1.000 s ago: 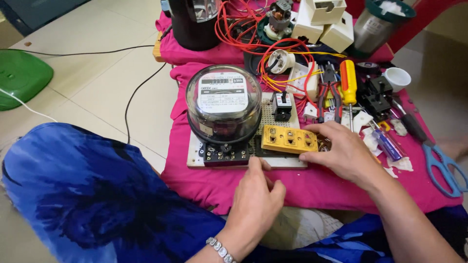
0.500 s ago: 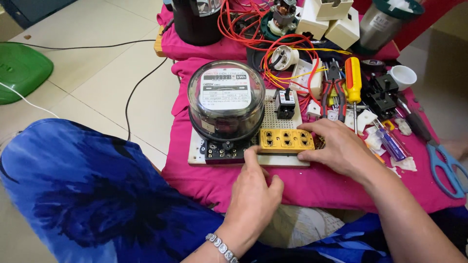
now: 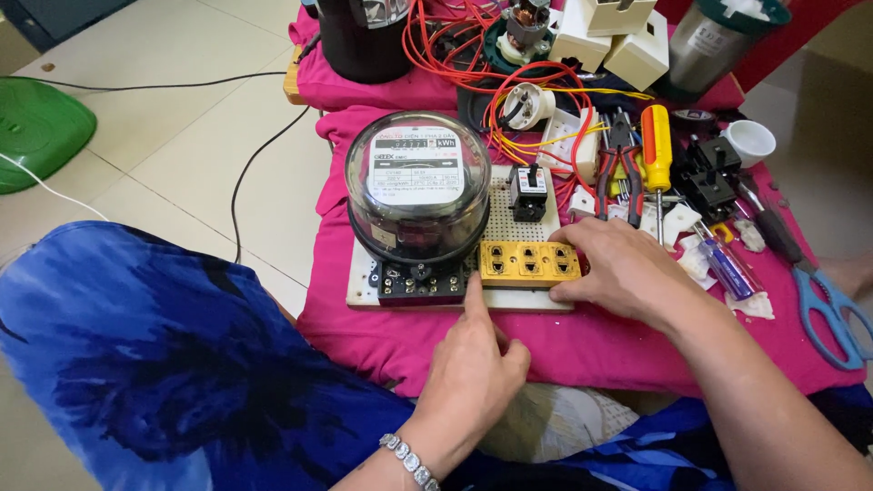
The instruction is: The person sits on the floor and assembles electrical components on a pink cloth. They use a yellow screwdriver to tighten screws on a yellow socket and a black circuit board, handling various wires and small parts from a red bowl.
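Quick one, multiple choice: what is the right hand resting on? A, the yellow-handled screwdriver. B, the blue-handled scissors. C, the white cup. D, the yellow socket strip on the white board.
D: the right hand lies against the right end of the yellow socket strip on the white board, apart from the scissors, cup and screwdriver.

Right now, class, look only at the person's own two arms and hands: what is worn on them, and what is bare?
The left hand has a silver-coloured linked bracelet at the wrist. The right hand has no ring, watch or glove showing. Both forearms are bare, with no sleeves in view. Blue patterned cloth with darker blotches lies below the arms.
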